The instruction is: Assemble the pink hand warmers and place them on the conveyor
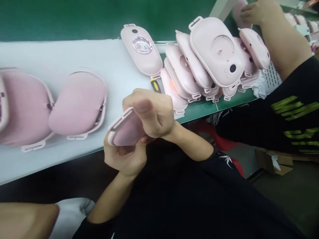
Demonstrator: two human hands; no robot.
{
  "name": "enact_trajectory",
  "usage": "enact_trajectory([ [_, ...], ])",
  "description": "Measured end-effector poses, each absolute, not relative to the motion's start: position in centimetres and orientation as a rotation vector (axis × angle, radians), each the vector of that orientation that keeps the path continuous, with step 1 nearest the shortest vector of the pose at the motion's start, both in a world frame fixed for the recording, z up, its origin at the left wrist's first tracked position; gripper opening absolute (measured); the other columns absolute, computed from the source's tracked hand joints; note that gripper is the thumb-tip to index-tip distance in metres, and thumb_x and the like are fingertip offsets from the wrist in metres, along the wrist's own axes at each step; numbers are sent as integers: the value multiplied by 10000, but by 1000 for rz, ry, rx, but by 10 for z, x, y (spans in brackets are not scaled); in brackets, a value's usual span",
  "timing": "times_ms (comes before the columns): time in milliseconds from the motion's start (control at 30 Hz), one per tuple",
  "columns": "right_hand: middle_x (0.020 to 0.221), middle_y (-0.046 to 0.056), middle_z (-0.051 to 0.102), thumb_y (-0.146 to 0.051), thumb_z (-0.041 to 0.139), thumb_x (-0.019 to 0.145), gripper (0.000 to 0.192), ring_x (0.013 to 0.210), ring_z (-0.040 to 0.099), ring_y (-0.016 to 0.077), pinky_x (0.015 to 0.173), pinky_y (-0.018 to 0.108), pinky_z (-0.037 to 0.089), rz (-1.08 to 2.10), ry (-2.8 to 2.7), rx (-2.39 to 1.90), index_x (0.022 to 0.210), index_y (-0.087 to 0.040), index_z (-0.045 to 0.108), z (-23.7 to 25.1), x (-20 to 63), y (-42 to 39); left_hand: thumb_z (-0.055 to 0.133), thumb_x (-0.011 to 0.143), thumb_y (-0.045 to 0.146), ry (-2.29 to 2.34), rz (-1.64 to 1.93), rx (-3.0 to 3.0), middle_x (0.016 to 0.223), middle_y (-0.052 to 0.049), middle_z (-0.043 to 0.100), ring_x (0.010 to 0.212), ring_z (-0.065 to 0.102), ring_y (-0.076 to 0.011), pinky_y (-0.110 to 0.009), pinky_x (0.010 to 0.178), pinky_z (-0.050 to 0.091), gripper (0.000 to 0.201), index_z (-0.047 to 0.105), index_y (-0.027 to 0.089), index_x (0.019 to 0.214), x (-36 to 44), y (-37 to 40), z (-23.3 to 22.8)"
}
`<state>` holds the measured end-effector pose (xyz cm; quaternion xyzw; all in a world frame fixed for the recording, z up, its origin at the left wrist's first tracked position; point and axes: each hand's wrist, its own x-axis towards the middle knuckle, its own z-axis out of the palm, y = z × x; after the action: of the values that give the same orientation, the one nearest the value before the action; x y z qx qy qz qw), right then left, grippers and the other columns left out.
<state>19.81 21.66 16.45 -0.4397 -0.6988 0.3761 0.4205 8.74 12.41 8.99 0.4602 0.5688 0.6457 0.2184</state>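
Observation:
Between my two hands is a pink padded case (127, 131) with a pale plastic rim and a slotted strap loop at its end. It is tilted on edge above the front of the table. My left hand (126, 157) grips it from below, fingers wrapped round its near end. My right hand (152, 113) is closed over its upper side, thumb pressed along it; this hand is slightly blurred. A tool with a black and yellow handle (156, 85) lies just beyond my right hand. One pink case with an oval clear window (142, 46) lies behind it.
Two larger pink padded pieces (81, 103) lie on the white tabletop (74, 159) at left. A heap of pink shells (216, 49) covers the right side. A co-worker's arm (286, 39) reaches in at upper right. An open cardboard box (274, 162) is on the floor.

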Motion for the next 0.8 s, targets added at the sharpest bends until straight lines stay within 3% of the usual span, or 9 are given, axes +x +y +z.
enact_trajectory([
  [67,1214,31,801,-473,479,1175,335,1157,767,201,1025,333,678,1018,-1770,-1058,1206,-287,755,179,205,217,995,827,372,1390,1892,1201,1239,-88,808,1330,756,-325,-490,1218,601,566,758,204,1312,82,135,105],
  [133,1354,54,786,-550,491,1164,425,1225,762,216,1053,351,671,1172,-1737,-1028,1337,-237,721,182,216,211,970,896,403,1325,1853,1051,1249,-74,816,1293,769,-276,-422,1192,618,497,774,241,1324,77,140,119],
  [267,1347,107,794,-748,555,1091,633,1083,781,216,893,323,663,1486,-1592,-1035,1347,-201,745,156,235,193,952,912,476,1298,1766,867,1146,-48,836,1080,796,-204,-289,994,673,369,842,245,1179,69,138,126],
  [333,1291,106,801,-750,573,1085,627,1029,773,207,840,316,643,1505,-1561,-1075,1315,-202,771,141,241,186,906,945,520,1294,1696,853,1167,-64,837,1124,800,-229,-309,1010,673,391,841,226,1195,66,135,121],
  [467,1212,85,808,-646,617,1105,492,1075,768,210,889,317,631,1471,-1539,-1073,1277,-224,803,130,247,179,833,997,546,1308,1576,865,1277,-98,826,1271,779,-295,-393,1123,645,462,803,225,1328,63,129,113],
  [633,1217,88,814,-645,595,1116,505,1036,780,205,878,323,654,1474,-1545,-1063,1312,-224,795,132,249,177,806,1030,538,1262,1544,888,1349,-86,812,1295,774,-278,-377,1135,635,433,780,274,1373,67,127,111],
  [800,1313,81,836,-427,660,1130,370,1135,805,200,1009,323,669,1073,-1852,-1004,1428,-223,742,142,256,183,930,918,586,1194,1500,1014,1454,-110,776,1340,766,-307,-441,1141,639,723,653,332,1536,44,131,102],
])
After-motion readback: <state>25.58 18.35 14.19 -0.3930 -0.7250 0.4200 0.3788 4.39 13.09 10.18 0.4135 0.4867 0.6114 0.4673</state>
